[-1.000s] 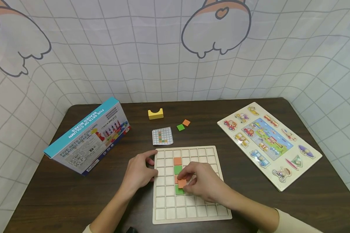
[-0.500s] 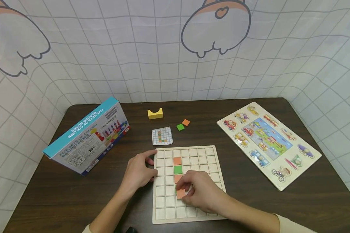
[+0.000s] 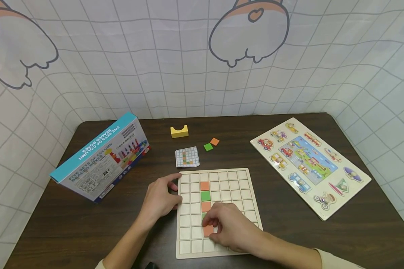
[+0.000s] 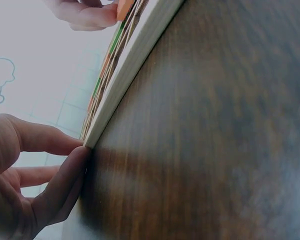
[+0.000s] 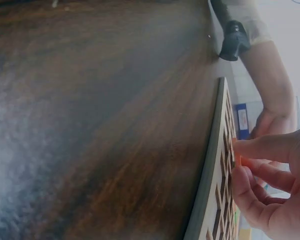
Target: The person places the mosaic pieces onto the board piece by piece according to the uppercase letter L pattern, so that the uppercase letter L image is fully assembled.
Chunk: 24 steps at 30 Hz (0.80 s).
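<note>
Through the head view I had the right hand [image 3: 233, 228] pinching an orange tile [image 3: 208, 231] between thumb and fingertips, low over the gridded board [image 3: 235, 185], at the cell directly below a green tile [image 3: 204, 215] that those fingers partly covered. I could not tell from any view whether the orange piece was seated or resting on the dividers. The left hand [image 3: 159, 198] had its thumb and forefinger spread against the board's left edge, wrapped around nothing, and the two hands were apart. What worried me was the release: if the piece sat skewed, one side could have ridden up on a divider and stood proud of the cell. The fingers were close enough to the green tile that a careless lift might have nudged it. Had the left hand's contact slackened, a push from the right could have slid the board, since I saw nothing else bracing it
</note>
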### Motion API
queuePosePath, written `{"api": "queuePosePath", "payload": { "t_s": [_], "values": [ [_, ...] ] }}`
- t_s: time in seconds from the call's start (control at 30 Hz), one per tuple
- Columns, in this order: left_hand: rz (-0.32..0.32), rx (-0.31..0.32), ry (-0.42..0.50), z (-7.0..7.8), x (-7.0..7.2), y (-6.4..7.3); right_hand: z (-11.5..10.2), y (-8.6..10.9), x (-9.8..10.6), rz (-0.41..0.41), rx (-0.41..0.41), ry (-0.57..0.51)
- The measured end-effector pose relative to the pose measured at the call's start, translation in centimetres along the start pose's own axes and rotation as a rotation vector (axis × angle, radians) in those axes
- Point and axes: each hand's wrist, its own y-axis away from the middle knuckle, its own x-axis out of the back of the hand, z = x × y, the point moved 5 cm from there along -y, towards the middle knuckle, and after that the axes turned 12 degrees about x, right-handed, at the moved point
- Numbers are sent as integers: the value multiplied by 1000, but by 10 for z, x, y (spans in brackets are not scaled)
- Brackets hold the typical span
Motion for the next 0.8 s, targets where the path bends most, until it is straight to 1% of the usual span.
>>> {"api": "queuePosePath", "payload": {
  "t_s": [0.17,0.47,0.8],
  "values": [
    [-2,-19,5,0,0,1,-1,-1,-2,-20,17,39],
    [-4,-14,14,1,1,1,-2,-2,-3,-23,50,85],
    [-10,-15,12,1,1,2,-4,-2,-3,-26,49,93]
  ]
}}
